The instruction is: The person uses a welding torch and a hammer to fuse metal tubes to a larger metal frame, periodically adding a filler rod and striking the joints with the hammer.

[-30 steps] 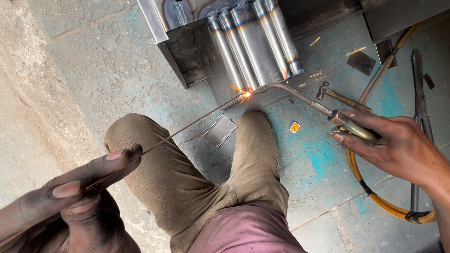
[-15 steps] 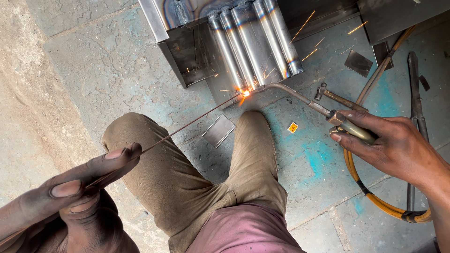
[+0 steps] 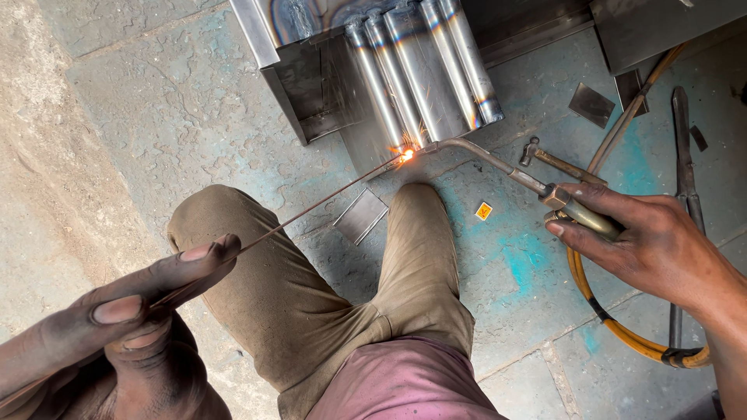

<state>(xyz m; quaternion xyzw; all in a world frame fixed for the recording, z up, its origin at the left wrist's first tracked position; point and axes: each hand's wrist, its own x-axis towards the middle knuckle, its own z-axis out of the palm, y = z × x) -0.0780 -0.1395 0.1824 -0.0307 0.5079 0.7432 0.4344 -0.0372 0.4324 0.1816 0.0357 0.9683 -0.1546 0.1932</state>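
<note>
Fingertips [image 3: 204, 253] of the left hand [image 3: 117, 327] pinch a thin filler rod [image 3: 311, 208], thumb and forefinger closed on its near end. From there the rod slants up across the bent knee to the flame [image 3: 405, 155], where its far tip meets the glow. Around the brass handle of a gas torch [image 3: 545, 190] the right hand [image 3: 650, 253] is clenched, fingers wrapped, thumb laid along the top. The torch's bent neck runs left from that hand and ends at the same flame, so both tools meet there from opposite sides.

Just beyond the flame stands the steel workpiece [image 3: 420, 74], a row of tubes set side by side against a folded sheet-metal frame; the flame sits at the lower edge of the tubes, touching the joint there. Sparks scatter up over the tube faces.

Below the flame the person's trousered leg [image 3: 420, 264] points its shin straight at it, with a small loose metal plate [image 3: 361, 215] lying on the floor just left of the shin. Right of the flame a yellow hose [image 3: 622, 338] loops from under the torch hand, a hammer [image 3: 556, 162] lies just past the torch neck, and long tongs [image 3: 682, 155] lie farther out. Left of the flame, bare stone floor [image 3: 156, 117] stretches wide.
</note>
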